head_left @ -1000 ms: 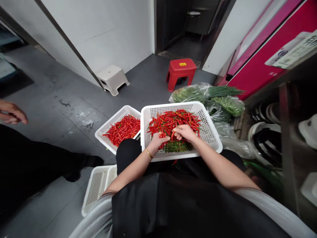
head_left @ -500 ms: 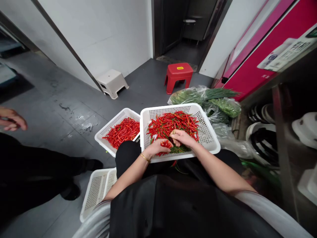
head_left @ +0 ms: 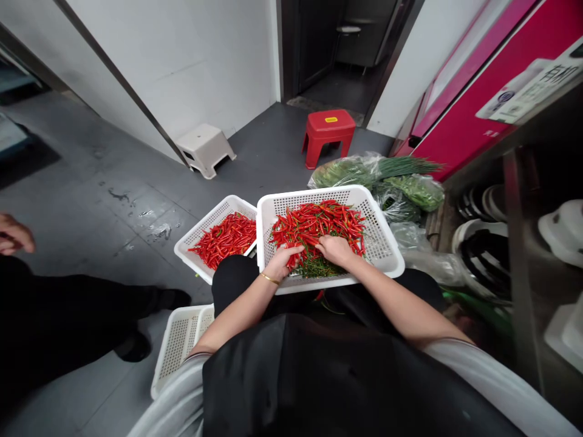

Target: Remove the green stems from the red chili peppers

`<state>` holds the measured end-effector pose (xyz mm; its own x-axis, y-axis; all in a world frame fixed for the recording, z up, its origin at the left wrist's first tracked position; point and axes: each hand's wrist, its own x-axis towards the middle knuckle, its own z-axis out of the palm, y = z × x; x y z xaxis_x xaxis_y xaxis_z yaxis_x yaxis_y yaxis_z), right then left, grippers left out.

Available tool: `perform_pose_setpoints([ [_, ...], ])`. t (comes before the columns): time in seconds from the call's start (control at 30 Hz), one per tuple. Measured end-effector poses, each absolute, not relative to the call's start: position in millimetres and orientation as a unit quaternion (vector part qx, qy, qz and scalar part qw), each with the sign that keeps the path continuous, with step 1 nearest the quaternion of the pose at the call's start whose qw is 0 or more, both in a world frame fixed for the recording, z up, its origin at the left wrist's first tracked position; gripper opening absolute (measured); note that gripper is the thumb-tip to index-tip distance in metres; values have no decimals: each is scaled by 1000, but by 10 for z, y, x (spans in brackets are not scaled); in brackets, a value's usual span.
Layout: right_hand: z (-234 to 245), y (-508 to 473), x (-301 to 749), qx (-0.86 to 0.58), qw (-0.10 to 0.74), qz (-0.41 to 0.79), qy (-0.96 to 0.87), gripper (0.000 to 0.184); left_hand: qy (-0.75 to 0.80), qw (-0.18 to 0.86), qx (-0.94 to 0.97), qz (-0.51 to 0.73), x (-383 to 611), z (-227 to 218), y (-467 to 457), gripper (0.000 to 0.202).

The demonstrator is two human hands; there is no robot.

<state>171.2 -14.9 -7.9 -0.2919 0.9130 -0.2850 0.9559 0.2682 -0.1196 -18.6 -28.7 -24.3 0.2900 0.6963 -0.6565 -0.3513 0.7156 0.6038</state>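
Observation:
A white perforated basket [head_left: 385,258] rests on my lap with a heap of red chili peppers [head_left: 314,218] in it. Green stems [head_left: 319,267] lie along its near side. My left hand [head_left: 281,262], with a gold bracelet at the wrist, is curled around some red chilies at the basket's near left, thumb pointing right. Close by, my right hand [head_left: 336,250] has its fingers pinched together in the edge of the heap, on a chili; the fingertips are partly hidden.
A second white basket [head_left: 184,247] of red chilies stands at the left, and another white basket [head_left: 164,358] is on the floor. Beyond are a grey stool [head_left: 207,145], a red stool [head_left: 330,124] and bagged greens [head_left: 348,173]. Another person's hand [head_left: 16,233] and legs show at left.
My right hand has reached down into the chili heap from above the left palm. My left hand has shifted slightly left and turned. The other person's hand has moved left and down.

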Motion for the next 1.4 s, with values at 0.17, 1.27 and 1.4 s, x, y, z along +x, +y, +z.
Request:
perform_pose_setpoints([
  [0.17, -33, -436, 1658, 516, 10, -202, 832, 30, 438, 813, 177, 341, -66, -244, -291, 31],
  [1.27, -122, -184, 1911, 568, 177, -147, 790, 31, 361, 821, 147, 418, -308, -97, -302, 9],
  [1.4, -181, -139, 1954, 597, 205, -156, 759, 27, 380, 812, 177, 405, -338, -143, -300, 22],
])
